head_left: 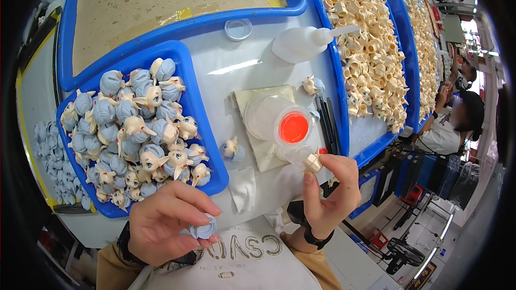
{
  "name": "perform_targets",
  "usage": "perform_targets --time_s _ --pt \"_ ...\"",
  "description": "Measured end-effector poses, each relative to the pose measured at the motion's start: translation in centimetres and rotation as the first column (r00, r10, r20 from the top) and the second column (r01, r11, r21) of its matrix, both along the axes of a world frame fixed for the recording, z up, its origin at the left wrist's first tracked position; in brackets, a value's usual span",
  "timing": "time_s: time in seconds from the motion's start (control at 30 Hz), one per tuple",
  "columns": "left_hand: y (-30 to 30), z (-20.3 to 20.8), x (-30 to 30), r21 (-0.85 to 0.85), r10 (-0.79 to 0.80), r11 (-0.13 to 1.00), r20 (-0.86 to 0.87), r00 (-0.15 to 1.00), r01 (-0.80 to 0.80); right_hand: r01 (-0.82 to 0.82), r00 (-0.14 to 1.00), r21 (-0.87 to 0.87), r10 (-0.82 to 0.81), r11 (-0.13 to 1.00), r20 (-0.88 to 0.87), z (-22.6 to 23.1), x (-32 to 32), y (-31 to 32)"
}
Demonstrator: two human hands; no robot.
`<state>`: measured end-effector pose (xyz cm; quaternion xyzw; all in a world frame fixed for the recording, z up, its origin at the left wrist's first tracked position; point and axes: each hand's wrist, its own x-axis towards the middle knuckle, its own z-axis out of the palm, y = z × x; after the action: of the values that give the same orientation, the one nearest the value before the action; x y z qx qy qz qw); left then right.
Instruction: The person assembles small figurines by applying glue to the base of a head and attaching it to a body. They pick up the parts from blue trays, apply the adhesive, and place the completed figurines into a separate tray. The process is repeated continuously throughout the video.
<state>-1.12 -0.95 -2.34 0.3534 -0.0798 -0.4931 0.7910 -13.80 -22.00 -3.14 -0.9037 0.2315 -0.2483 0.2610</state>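
Observation:
My left hand (167, 219) is closed on a small light blue doll hair piece (204, 229), pinched between thumb and fingers low in front of my shirt. Between thumb and forefinger, my right hand (334, 187) grips a cream doll face piece (312, 164) just by a clear container (265, 114). A bright red disc-like surface (293, 127) shows at that container, which stands on a pale square pad (241, 99). One doll head with blue hair (233, 149) lies left of the pad. Another doll head (313, 85) rests beyond it, near dark slim tools (327, 123).
A blue tray (193, 94) at left is heaped with blue-haired doll heads. Cream face pieces fill a second blue tray (336, 70) at right. A white squeeze bottle (298, 44), a round lid (238, 29) and a crumpled cloth (243, 188) sit between. A co-worker (445, 129) is at right.

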Motion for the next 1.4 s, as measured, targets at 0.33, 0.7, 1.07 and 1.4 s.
perform_targets --time_s 0.33,0.7,1.07,1.4 --pt "0.0 0.4 0.1 0.057 -0.041 0.997 -0.029 0.999 0.043 0.014 0.999 0.043 -0.015 0.999 0.033 -0.3 -0.4 0.1" --pt "0.2 -0.4 0.2 -0.006 -0.099 0.995 0.058 0.993 0.099 0.025 0.997 0.074 -0.03 0.997 0.067 -0.3 -0.6 0.2" --pt "-0.1 -0.1 0.2 0.124 -0.098 0.989 0.177 0.979 0.077 0.02 0.998 0.061 -0.023 0.998 0.051 -0.4 -0.6 0.3" --pt "0.1 -0.3 0.1 0.065 -0.104 0.993 0.037 0.994 0.102 -0.074 0.972 0.211 0.023 0.975 0.232 -0.3 -1.0 1.3"
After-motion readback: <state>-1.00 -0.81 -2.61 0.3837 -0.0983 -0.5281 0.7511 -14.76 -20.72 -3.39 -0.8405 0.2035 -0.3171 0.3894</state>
